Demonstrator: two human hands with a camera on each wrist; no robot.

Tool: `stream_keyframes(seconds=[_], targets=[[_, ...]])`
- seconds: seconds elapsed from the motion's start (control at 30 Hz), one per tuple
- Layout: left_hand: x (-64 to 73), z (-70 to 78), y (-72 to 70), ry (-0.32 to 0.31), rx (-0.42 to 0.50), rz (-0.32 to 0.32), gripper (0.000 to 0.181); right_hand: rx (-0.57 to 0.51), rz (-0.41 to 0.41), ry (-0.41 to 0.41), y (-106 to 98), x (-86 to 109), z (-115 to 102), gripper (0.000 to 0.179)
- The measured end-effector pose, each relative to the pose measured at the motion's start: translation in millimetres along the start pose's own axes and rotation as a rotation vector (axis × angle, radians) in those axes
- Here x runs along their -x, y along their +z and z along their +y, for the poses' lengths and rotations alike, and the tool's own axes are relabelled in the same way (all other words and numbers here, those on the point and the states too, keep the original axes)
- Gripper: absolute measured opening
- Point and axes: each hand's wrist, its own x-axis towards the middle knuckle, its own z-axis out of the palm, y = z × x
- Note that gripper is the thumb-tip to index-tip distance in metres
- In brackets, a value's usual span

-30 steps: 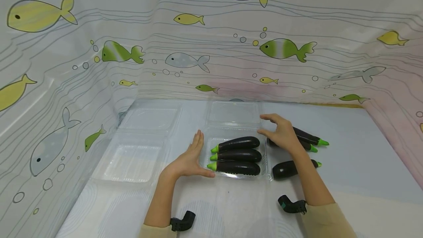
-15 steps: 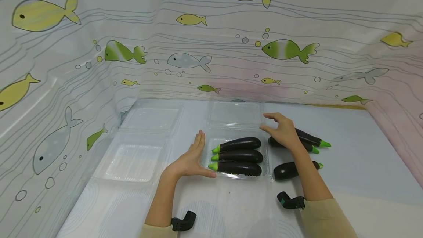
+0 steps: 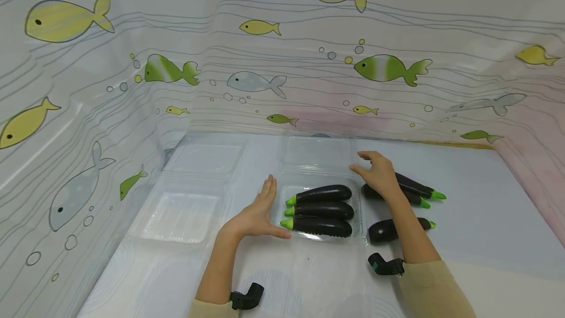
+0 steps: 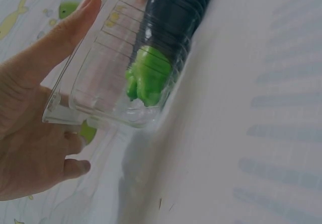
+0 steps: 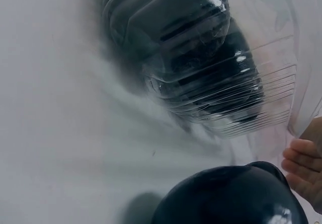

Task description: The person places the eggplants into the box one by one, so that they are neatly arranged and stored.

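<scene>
Three dark eggplants (image 3: 324, 210) with green stem ends lie side by side in the base of a clear hinged plastic container (image 3: 355, 229). Its lid (image 3: 317, 151) is folded back flat behind it. At the container's left side is my left hand (image 3: 253, 217), fingers straight and thumb spread along the front left corner. In the left wrist view the thumb (image 4: 60, 38) lies against the clear rim. My right hand (image 3: 377, 173) is by the lid's lower right edge, thumb and fingers apart in a loose curve. In the right wrist view its fingers (image 5: 302, 163) show just below the container rim.
Loose eggplants (image 3: 384, 230) lie on the table right of the container, partly hidden under the right forearm. Another clear container (image 3: 176, 217) stands to the left with its lid (image 3: 205, 156) folded back. A fish-patterned sheet (image 3: 265, 53) rises behind the table (image 3: 494, 200).
The whole scene shifts slightly to the right in the head view. Both hands keep nearly the same places and shapes, and the eggplants stay where they were.
</scene>
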Motion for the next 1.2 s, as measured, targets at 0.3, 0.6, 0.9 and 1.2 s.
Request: stream_keyframes(seconds=[0.3,0.6,0.9,1.2], targets=[[-0.2,1.1,0.0,0.016,0.002,0.005,0.139,0.011,-0.1,0.092,-5.9,-5.1,-1.2,0.067],[0.2,-1.1,1.4,0.016,-0.004,0.007,0.141,-0.095,-0.053,0.131,-7.1,-8.4,-3.5,0.063],[0.5,-0.3,1.3,0.026,-0.009,0.0,0.14,-0.292,-0.016,0.265,-6.6,-8.7,-7.9,0.064],[1.7,0.7,-0.9,0.031,-0.044,-0.001,0.14,-0.385,-0.012,0.333,-7.4,-9.1,-8.7,0.061]])
